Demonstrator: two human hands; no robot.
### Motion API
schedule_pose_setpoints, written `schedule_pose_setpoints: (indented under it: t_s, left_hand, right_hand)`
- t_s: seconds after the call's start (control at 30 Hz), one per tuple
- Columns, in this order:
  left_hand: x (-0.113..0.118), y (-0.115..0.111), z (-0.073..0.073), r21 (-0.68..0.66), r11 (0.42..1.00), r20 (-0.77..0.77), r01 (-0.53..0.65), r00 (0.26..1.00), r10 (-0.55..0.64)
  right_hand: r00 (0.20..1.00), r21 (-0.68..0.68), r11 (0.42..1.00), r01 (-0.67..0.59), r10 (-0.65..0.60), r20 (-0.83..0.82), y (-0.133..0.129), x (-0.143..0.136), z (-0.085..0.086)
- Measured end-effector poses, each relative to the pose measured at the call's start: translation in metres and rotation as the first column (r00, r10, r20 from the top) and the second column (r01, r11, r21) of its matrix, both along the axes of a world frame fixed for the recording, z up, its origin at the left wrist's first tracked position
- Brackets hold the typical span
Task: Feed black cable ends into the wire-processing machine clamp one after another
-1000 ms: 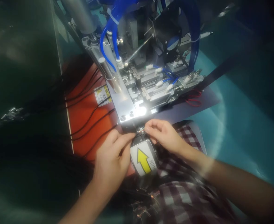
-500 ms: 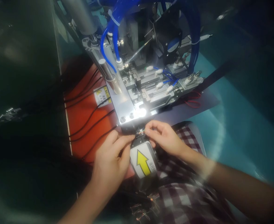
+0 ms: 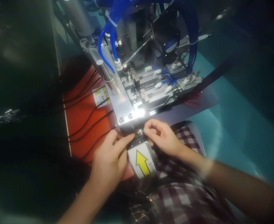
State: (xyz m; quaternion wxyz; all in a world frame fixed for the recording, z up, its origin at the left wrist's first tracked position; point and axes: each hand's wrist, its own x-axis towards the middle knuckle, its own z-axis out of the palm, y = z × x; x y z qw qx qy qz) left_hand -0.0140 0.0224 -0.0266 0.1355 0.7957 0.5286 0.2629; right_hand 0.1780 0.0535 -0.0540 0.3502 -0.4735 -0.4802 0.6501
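Observation:
Thin coloured wires [image 3: 140,132] lie between my two hands at the front edge of the machine's metal plate [image 3: 124,107]. My right hand [image 3: 162,137] is closed in a pinch on the right end of these wires. From the left, my left hand [image 3: 110,155] reaches in with its fingers bent and a fingertip at the wires' left end. What it holds, if anything, is hidden. Just below the fingertips sits a small black block [image 3: 138,141], and under it a white label with a yellow arrow [image 3: 141,161].
Blue air hoses [image 3: 115,18] and white fittings [image 3: 159,72] cover the machine. Black cables [image 3: 87,119] cross the orange surface [image 3: 81,124] on the left, near a warning label [image 3: 101,97]. Loose pieces with copper-coloured ends [image 3: 141,208] lie low in front, beside checked cloth [image 3: 181,199].
The whole view has shifted slightly. My left fingers have spread a little at the wires' left end, while my right hand keeps its pinch in nearly the same place.

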Motion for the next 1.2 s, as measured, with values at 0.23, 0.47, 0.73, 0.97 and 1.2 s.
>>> schedule_pose_setpoints:
  t_s: [0.23,0.47,0.73,0.97,1.2]
  left_hand:
    - [0.001,0.000,0.000,-0.013,1.000,0.021,-0.012,1.000,0.012]
    - [0.002,0.000,0.000,-0.022,0.999,0.000,-0.031,1.000,0.031]
    - [0.001,0.000,0.001,-0.011,1.000,-0.034,-0.014,0.999,0.013]
    - [-0.001,0.000,0.002,0.036,0.998,-0.195,0.044,0.980,-0.036]
    - [-0.003,-0.001,-0.001,0.066,0.997,-0.121,0.041,0.992,-0.033]
  right_hand:
    - [0.997,0.215,0.977,0.005,-0.020,0.070,0.000,0.002,-0.009]
    - [0.999,0.024,1.000,0.000,-0.001,0.034,0.002,0.003,0.000]
    - [0.997,-0.100,0.993,0.065,-0.061,0.046,0.001,-0.003,0.009]
    - [0.988,-0.056,0.997,0.056,-0.047,0.148,0.001,-0.003,0.006]
    - [0.997,-0.111,0.992,0.052,-0.045,0.068,0.003,-0.001,0.008]
